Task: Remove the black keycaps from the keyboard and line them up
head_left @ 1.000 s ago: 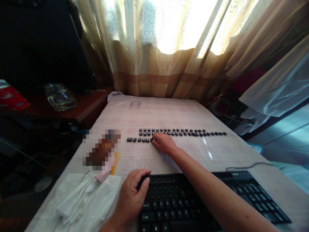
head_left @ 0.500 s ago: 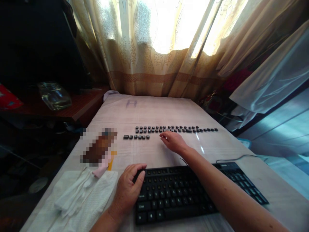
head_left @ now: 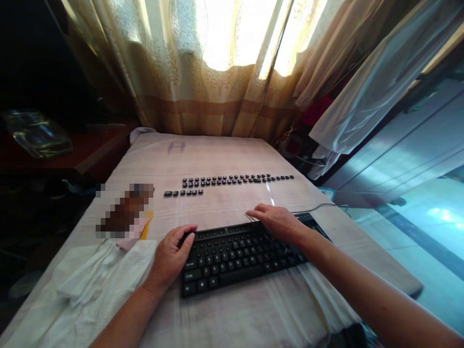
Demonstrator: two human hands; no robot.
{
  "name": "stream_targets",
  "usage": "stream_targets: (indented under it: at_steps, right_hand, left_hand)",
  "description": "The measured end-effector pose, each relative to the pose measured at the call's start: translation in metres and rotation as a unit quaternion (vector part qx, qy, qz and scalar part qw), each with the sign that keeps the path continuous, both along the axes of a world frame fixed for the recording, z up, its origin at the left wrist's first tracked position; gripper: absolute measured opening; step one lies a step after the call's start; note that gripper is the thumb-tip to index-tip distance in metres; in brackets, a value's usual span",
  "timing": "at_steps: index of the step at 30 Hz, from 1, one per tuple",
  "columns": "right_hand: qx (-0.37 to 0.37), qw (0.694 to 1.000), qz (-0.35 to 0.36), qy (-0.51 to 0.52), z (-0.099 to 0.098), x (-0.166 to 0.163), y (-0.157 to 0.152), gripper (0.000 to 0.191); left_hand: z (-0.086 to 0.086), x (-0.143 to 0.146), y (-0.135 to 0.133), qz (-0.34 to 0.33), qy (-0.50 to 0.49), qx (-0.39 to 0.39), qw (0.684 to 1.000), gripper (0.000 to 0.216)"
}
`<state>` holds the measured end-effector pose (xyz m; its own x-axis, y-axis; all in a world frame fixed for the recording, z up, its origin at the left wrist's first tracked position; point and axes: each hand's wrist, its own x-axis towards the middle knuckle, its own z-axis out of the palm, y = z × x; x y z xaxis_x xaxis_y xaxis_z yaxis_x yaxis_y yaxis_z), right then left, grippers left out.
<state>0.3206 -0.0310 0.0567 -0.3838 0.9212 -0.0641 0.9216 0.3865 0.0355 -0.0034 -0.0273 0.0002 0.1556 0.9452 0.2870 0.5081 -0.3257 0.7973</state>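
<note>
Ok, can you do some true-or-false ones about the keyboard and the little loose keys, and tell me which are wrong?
1. The left hand is at the left end of the keyboard. True.
2. The nearest row of loose keys has six keys. True.
3. The loose keys are heaped in one pile. False: they lie in rows.
4. The white cloth lies left of the keyboard. True.
5. The right hand is on the white cloth. False: it is at the keyboard's far edge.

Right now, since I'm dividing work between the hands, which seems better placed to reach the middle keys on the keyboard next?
Probably the right hand: it is over the far edge of the keyboard, close to those keys. The left hand is at the keyboard's left corner, seemingly steadying it.
</note>
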Motion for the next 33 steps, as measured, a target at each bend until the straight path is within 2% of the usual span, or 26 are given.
stream_targets:
  at_steps: [5,11,22,24,26,28,29,31,33]
  right_hand:
    - [0.003,0.995,0.092,-0.048,0.004,0.000,-0.003,0.036]
    - [0.005,0.985,0.122,-0.121,0.009,-0.001,-0.001,0.026]
    - [0.010,0.992,0.060,-0.111,0.017,0.011,-0.007,0.021]
    - [0.032,0.997,0.020,-0.061,0.017,0.013,-0.009,0.017]
    - [0.064,0.996,-0.042,0.051,0.015,0.009,-0.013,0.015]
    - [0.077,0.967,-0.100,0.222,0.010,-0.002,-0.019,0.018]
    - [0.062,0.938,-0.119,0.319,0.006,-0.010,-0.022,0.018]
    - [-0.007,0.862,-0.122,0.492,-0.003,-0.028,-0.027,0.017]
    - [-0.063,0.805,-0.106,0.581,-0.011,-0.044,-0.031,0.020]
  left_hand:
    - [-0.003,0.000,0.002,0.006,-0.005,-0.014,1.000,0.033]
    - [-0.002,0.001,0.002,0.006,-0.006,-0.015,1.000,0.035]
    - [-0.004,0.001,0.002,0.011,0.000,-0.014,1.000,0.037]
    - [-0.004,0.001,0.002,0.011,0.001,-0.013,1.000,0.037]
    - [-0.004,0.002,0.002,0.010,0.002,-0.012,1.000,0.038]
    - [-0.004,0.002,0.002,0.010,0.003,-0.011,1.000,0.039]
    - [-0.004,0.002,0.002,0.010,0.005,-0.011,1.000,0.039]
    - [-0.005,0.002,0.001,0.009,0.008,-0.010,1.000,0.040]
    - [-0.005,0.002,0.001,0.007,0.011,-0.010,1.000,0.040]
